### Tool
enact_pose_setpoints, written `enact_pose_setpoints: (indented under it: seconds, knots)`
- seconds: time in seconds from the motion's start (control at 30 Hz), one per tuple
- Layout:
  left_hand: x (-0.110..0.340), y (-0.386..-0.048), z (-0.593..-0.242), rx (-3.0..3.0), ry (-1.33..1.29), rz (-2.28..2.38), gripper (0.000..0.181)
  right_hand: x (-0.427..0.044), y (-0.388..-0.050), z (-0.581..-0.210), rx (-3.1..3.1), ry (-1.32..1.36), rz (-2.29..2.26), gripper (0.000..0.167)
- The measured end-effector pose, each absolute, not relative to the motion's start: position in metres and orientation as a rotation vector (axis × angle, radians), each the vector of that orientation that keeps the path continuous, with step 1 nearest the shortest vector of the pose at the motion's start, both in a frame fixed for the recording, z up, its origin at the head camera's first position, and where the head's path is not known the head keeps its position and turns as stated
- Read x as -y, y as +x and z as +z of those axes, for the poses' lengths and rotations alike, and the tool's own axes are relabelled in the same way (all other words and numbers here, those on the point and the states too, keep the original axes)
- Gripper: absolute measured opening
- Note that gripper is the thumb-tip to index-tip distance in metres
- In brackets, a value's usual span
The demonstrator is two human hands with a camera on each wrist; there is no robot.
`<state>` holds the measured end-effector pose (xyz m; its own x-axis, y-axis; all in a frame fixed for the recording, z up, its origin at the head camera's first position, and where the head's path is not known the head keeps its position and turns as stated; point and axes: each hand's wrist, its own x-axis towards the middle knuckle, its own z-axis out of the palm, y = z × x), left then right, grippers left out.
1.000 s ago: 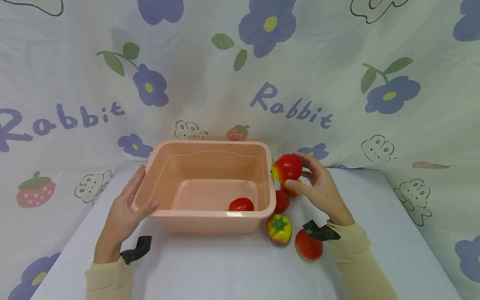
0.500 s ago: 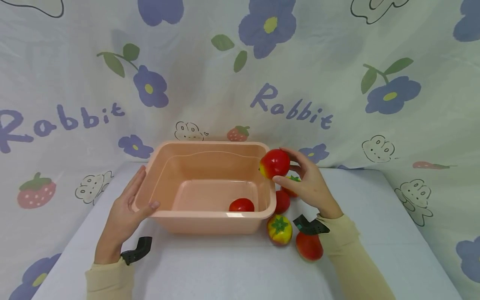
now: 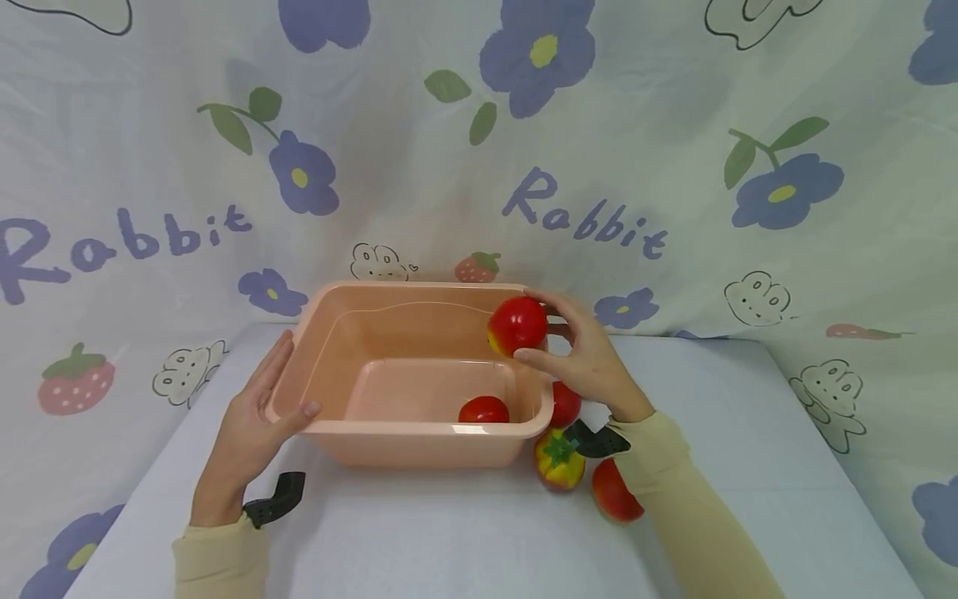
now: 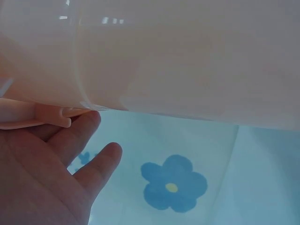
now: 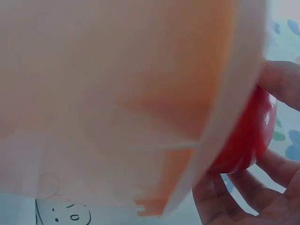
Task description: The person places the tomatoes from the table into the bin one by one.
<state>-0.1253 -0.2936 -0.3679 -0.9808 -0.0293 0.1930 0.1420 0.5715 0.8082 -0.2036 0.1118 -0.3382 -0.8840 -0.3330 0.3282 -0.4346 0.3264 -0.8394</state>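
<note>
A peach-coloured plastic basin (image 3: pixel 412 446) stands on the table, with one red fruit (image 3: pixel 483 409) inside at the front right. My left hand (image 3: pixel 247 428) holds its left front corner, thumb on the rim and fingers along the side. In my right hand (image 3: pixel 587 358) a round, glossy red fruit (image 3: pixel 518 324), yellow at its lower left, is pinched between thumb and fingers. It hangs over the basin's right part, near the back right corner. The right wrist view shows this red fruit (image 5: pixel 251 126) partly hidden behind the basin's rim (image 5: pixel 234 93).
Beside the basin's right wall lie a red fruit (image 3: pixel 565 405) and a yellow-red one with a green top (image 3: pixel 558 462). Another red fruit (image 3: pixel 615 492) sits nearer, partly under the right sleeve. A printed curtain (image 3: pixel 419 175) hangs behind the white table (image 3: pixel 419 532).
My right hand has carried the red fruit leftward, from beside the basin to over its right part. A fruit behind the hand is now hidden. Left hand and basin stay put.
</note>
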Motion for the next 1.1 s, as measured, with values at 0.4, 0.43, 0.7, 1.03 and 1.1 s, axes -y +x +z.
enact_pose_setpoints:
  seconds: [0.4,0.43,0.7,1.03,1.1]
  knots:
    - [0.291,-0.126,-0.366,2.618,-0.098,-1.372,0.088,-0.099,-0.213,-0.344,2.544,0.820,1.454,0.075]
    - [0.291,-0.126,-0.366,2.619,-0.097,-1.373,0.088,-0.099,-0.214,-0.344,2.559,0.826,1.437,0.074]
    - [0.292,-0.127,-0.366,2.636,-0.060,-1.369,0.089,-0.095,-0.214,-0.340,2.720,0.838,1.259,0.074]
    - [0.292,-0.125,-0.366,2.620,-0.071,-1.361,0.088,-0.092,-0.214,-0.339,2.782,0.805,1.017,0.073]
    - [0.292,-0.125,-0.366,2.621,-0.067,-1.358,0.088,-0.093,-0.214,-0.338,2.766,0.814,0.987,0.071]
